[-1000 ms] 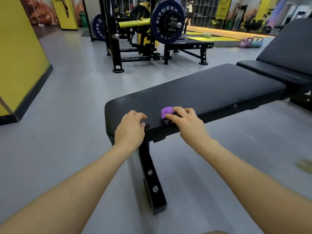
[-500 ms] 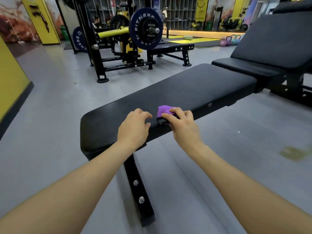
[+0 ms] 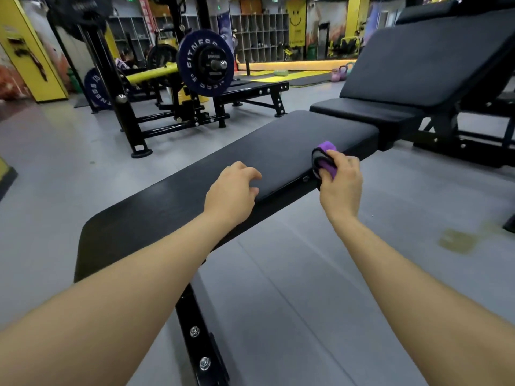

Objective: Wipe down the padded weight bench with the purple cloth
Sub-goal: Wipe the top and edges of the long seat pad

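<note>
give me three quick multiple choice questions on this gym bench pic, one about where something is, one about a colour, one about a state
1. Where on the padded weight bench is the cloth?
A. on its near side edge, toward the far end
B. on the floor beneath it
C. draped over the inclined backrest

2. What colour is the cloth?
A. yellow
B. purple
C. white

3. What is the left hand doing?
A. gripping the cloth
B. hanging off the bench
C. resting on the pad, holding nothing

Answers:
1 A: the right hand holds the cloth against that edge.
2 B: purple fabric shows above the fingers.
3 C: its loosely curled fingers lie on the pad.
</note>
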